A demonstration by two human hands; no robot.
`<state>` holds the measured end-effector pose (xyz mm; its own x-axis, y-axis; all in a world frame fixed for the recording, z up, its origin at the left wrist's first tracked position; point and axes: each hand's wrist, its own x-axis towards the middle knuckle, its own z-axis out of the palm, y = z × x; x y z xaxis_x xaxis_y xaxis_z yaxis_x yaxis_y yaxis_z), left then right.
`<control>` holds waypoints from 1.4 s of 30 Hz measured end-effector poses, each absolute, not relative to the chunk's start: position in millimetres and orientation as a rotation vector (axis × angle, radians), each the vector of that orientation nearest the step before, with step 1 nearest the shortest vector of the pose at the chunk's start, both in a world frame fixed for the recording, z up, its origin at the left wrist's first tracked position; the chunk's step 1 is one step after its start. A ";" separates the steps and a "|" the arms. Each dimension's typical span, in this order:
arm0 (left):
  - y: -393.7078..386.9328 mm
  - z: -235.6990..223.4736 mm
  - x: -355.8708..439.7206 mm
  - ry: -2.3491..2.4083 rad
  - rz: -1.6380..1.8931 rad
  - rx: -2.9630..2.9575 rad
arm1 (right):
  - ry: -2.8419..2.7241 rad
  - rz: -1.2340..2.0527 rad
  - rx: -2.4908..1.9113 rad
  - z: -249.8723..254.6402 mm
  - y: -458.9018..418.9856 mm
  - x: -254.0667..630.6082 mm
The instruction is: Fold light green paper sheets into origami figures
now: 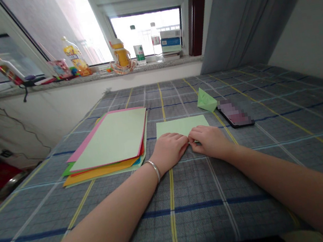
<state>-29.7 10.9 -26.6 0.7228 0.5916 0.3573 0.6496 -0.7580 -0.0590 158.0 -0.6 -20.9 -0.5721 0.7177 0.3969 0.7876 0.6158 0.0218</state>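
Observation:
A pale green sheet of paper (180, 124) lies flat on the plaid bedspread in front of me, its near part covered by my hands. My left hand (170, 149), with a silver bangle at the wrist, rests on the sheet's near left side, fingers curled together at the edge. Against it, my right hand (207, 140) pinches the same near edge with thumb and fingers. The fingertips of both hands almost meet at the middle. Whether the near edge is folded is hidden under them.
To the left lies a stack of coloured paper (110, 137), pale green on top. A folded green paper shape (206, 100) stands beyond the right hand, beside a phone (235, 113). Bottles, a yellow cup (121, 55) and boxes (171, 41) line the windowsill (96, 77).

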 end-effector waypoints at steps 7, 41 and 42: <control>13.1 -24.3 -35.4 -1.115 -0.623 -2.744 | -2.381 -0.210 -1.259 -15.3 1.3 176.7; 19.0 -31.3 -34.8 -0.868 -0.618 -2.751 | -2.510 -0.302 -1.177 -15.8 -3.8 167.3; 18.8 -31.3 -33.9 -0.832 -0.615 -2.743 | -2.511 -0.318 -1.181 -16.4 -4.0 164.9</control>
